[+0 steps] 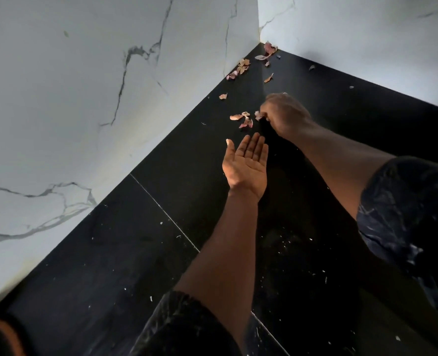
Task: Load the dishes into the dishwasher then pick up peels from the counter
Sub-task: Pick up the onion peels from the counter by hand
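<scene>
A black counter [161, 201] runs into a far corner, with a thin seam [164, 211] crossing it. Dry pinkish peels [243, 119] lie scattered on it: a cluster mid-counter, single pieces farther back, and more piled in the far corner. Small white specks [151, 298] dot the near part.

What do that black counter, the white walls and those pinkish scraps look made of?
Counter: probably polished dark stone or tile, glossy, with a thin seam. Walls: marble or marble-look tile, white with grey veins. Scraps: thin, dry, papery peels, perhaps onion skin.
</scene>
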`<state>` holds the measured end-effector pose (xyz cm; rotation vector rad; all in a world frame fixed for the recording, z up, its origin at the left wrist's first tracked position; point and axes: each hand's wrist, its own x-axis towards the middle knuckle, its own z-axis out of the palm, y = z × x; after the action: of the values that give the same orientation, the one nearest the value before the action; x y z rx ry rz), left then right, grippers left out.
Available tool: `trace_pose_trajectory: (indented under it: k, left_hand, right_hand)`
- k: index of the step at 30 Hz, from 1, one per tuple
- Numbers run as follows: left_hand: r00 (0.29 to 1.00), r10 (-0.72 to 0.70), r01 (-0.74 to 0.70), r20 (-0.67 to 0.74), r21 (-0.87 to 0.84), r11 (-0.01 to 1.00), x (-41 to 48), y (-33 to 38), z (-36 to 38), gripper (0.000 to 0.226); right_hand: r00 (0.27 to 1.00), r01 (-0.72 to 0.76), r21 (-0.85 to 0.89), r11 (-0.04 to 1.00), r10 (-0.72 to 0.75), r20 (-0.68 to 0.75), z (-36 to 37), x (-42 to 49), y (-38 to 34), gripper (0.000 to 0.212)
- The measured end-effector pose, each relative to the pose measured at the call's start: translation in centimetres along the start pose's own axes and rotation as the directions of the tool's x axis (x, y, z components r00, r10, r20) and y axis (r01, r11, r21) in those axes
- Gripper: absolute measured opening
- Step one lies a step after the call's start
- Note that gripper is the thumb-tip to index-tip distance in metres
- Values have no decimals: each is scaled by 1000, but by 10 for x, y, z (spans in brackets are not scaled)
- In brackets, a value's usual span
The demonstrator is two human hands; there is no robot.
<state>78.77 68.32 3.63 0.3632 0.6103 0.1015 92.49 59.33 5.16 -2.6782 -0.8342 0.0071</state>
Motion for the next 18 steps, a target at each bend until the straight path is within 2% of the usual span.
trace_pose_trajectory:
  k: [3,6,8,11,13,15,17,18]
  left_hand:
    - [999,-10,11,38,-8,1000,1,-3,-3,67]
    - [997,7,-3,75,-53,999,-1,-8,-9,69]
    - [996,13,-6,92,-78,997,0,-11,-11,69]
    - [993,-15,23,119,-70,997,-2,-16,-12,68]
    - [993,-18,27,118,-76,997,-4,-17,-11,61]
    - [995,-4,14,97,-106,994,-4,-17,-9,54]
    - [992,-28,44,120,-135,990,-4,-14,-12,49]
    - [991,-39,56,125,-137,989,-6,-12,-13,47]
  right_hand:
    - [996,-60,74,995,64,-56,-2,-18,9,16]
    - [985,-91,233,968,121,-119,-13,-43,4,11]
    - [992,-25,297,954,60,-110,-20,-62,-13,12]
    - [990,133,308,942,-143,9,-23,-85,-40,15]
    - [978,181,317,931,-205,44,-28,-86,-46,15]
    - [991,137,340,931,-133,-35,-36,-72,-39,16]
    - [991,-30,333,942,70,-110,-42,-48,-19,17]
    - [980,-130,304,944,169,-105,-40,-38,-8,20]
